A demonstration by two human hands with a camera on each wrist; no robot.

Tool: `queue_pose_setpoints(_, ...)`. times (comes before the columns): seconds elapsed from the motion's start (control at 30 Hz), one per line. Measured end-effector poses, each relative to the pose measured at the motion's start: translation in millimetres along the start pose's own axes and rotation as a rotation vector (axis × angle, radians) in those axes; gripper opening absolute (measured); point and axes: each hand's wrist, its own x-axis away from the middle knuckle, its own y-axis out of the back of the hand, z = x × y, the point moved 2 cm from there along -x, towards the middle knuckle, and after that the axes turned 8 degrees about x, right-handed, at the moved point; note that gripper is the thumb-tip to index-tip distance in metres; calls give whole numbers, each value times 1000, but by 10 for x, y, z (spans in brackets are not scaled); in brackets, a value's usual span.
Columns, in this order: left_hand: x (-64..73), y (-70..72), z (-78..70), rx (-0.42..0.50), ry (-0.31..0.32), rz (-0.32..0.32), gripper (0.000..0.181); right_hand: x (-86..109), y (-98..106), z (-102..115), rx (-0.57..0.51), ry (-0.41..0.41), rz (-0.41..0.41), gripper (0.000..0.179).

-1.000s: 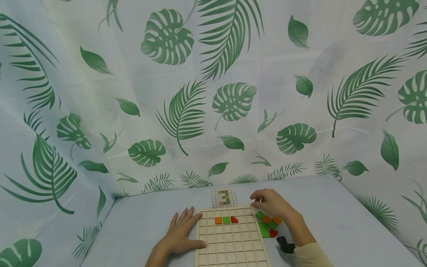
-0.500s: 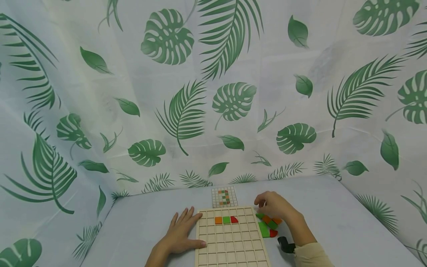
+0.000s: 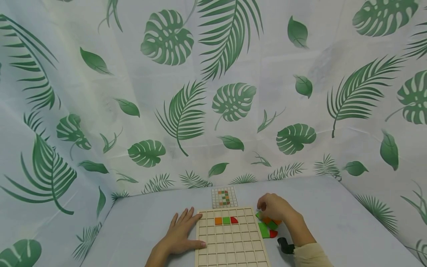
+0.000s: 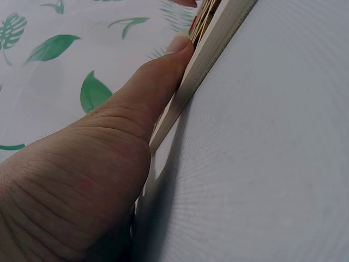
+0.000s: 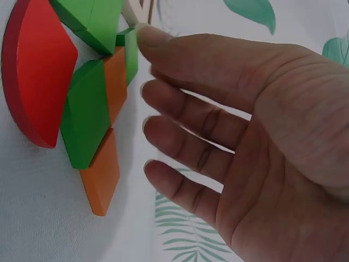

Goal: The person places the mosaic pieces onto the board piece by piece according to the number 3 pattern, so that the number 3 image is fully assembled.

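Observation:
My left hand (image 3: 181, 233) lies with fingers spread at the left edge of a wooden grid board (image 3: 230, 246), the thumb over its rim. In the left wrist view the thumb (image 4: 147, 87) rests against the board's side. An orange square (image 3: 218, 220), a green square (image 3: 227, 220) and a red quarter-round piece (image 3: 234, 220) sit in one row of the board. My right hand (image 3: 275, 206) hovers over a small pile of blocks, fingers loosely bent. In the right wrist view the thumb tip is right at a green block (image 5: 131, 57), beside orange (image 5: 103, 177) and green blocks.
A printed pattern card (image 3: 224, 197) lies beyond the board. A larger green piece (image 3: 264, 230) and a red rounded piece (image 3: 273, 233) lie at the board's right side. A black object (image 3: 285, 245) is by the right wrist. Leaf-printed cloth (image 3: 213, 111) hangs behind.
My right hand has moved from the board's top right corner, a little right and toward me, over the blocks. My left hand and the board have stayed put.

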Motion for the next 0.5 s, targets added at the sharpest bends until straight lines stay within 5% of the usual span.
queue_pose_setpoints(0.5, 12, 15, -24, -2, 3, 4, 106, -14, -55, 6, 99, 8, -1, 24)
